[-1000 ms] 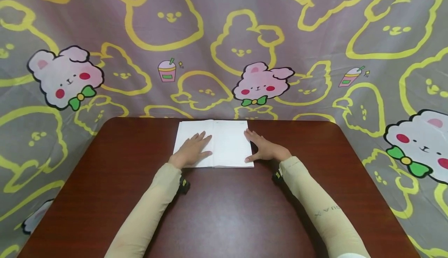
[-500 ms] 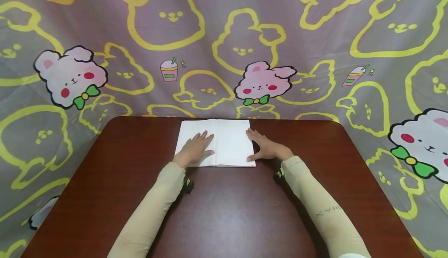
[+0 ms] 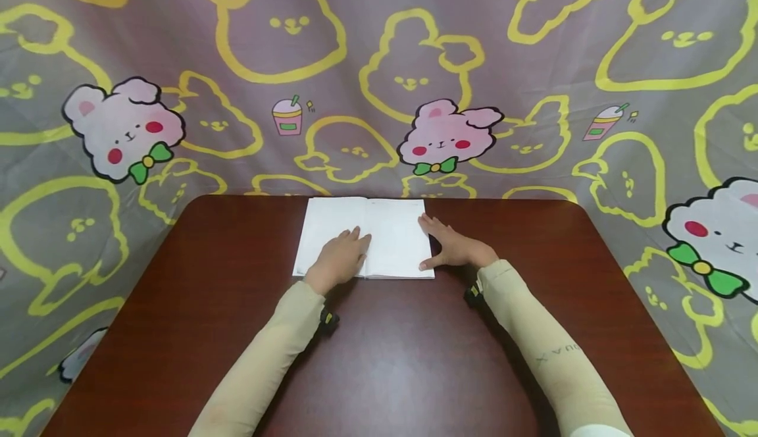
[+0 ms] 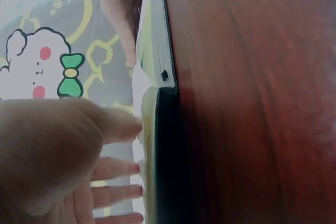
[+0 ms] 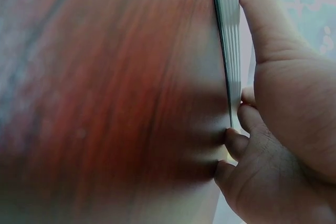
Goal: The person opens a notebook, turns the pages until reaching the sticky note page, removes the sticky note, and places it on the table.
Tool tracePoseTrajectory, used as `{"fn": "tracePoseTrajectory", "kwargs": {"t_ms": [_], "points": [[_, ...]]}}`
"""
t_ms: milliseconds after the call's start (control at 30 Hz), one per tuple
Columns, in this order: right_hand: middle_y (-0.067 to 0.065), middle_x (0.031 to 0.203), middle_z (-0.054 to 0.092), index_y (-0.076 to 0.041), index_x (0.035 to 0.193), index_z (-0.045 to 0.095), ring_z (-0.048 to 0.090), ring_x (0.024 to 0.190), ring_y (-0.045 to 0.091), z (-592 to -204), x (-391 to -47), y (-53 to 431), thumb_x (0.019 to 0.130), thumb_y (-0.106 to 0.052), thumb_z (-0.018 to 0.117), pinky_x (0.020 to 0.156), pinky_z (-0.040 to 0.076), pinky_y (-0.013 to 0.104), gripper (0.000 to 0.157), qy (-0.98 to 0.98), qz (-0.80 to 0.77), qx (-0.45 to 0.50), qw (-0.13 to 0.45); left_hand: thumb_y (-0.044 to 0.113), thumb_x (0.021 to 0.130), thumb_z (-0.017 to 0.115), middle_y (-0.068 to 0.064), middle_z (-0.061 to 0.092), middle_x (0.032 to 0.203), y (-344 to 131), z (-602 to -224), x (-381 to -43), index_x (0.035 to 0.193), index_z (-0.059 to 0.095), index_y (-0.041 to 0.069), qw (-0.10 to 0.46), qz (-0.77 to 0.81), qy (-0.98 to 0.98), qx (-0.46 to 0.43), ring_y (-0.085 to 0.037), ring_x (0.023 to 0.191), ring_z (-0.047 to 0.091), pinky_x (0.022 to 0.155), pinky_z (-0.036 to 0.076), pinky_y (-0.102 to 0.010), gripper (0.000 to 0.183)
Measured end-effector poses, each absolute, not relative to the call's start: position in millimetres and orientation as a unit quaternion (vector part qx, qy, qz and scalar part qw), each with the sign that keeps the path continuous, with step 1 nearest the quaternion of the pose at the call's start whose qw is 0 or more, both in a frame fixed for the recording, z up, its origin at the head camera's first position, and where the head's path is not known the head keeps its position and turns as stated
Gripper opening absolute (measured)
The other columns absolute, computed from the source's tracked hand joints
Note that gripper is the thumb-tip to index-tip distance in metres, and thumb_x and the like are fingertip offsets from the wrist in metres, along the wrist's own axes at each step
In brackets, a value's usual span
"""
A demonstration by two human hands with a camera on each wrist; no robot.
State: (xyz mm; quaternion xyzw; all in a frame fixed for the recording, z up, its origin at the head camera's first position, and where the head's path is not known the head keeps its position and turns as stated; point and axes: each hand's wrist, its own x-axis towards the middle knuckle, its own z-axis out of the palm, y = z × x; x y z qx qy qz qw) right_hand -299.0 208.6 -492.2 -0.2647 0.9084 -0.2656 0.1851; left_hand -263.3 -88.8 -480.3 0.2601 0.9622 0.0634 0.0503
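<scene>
An open book [image 3: 395,243] with white pages and a dark cover lies flat near the table's far edge. On its left page, close to the centre fold, rests my left hand [image 3: 339,258]; in the left wrist view the fingertips touch the paper with the fingers fairly straight. My right hand [image 3: 454,246] stays at the book's right edge, thumb and fingers spread. From the right wrist view, its thumb [image 5: 268,24] lies by the page edges while some fingertips reach down to the table. Neither hand grips anything.
The brown wooden table [image 3: 391,358] has rounded far corners. Behind and beside it hangs a curtain [image 3: 331,49] with cartoon animals. A small black device [image 3: 328,320] sits at the left wrist, and another [image 3: 472,295] at the right.
My left hand has slid right and slightly toward me, from the middle of the left page to the fold, uncovering more of that page. The right hand stays about where it was.
</scene>
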Motion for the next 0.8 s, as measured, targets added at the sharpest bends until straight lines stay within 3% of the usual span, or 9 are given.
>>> {"fn": "tracePoseTrajectory", "kwargs": {"t_ms": [267,533,800], "points": [[0.018,0.171,0.000,0.000,0.162,0.005,-0.003,0.157,0.041,-491.6,-299.5,208.7,0.084,-0.044,0.082,0.123,0.002,0.064,0.119,0.913,-0.253,-0.262,0.187,0.022,0.102,0.062,-0.020,0.053,0.149,-88.3,-478.9,-253.9,0.141,0.058,0.002,0.027,0.120,0.940,0.319,-0.034,0.141,0.048,0.118,0.038,-0.045,0.044],[0.019,0.171,0.000,0.000,0.162,0.006,-0.003,0.156,0.042,-489.3,-299.9,209.2,0.084,-0.044,0.082,0.123,0.003,0.065,0.118,0.917,-0.243,-0.252,0.191,0.023,0.092,0.077,-0.013,0.067,0.130,-79.8,-477.7,-247.0,0.126,0.068,0.005,-0.018,0.145,0.916,0.374,-0.030,0.120,0.063,0.103,0.051,-0.044,0.039],[0.017,0.171,-0.001,-0.002,0.163,0.005,-0.004,0.157,0.040,-490.4,-301.4,207.3,0.084,-0.044,0.082,0.123,0.003,0.064,0.119,0.918,-0.238,-0.249,0.194,0.023,0.086,0.083,-0.006,0.072,0.115,-80.1,-479.2,-247.7,0.117,0.072,0.008,-0.052,0.132,0.913,0.382,-0.026,0.106,0.067,0.093,0.054,-0.041,0.036]]}}
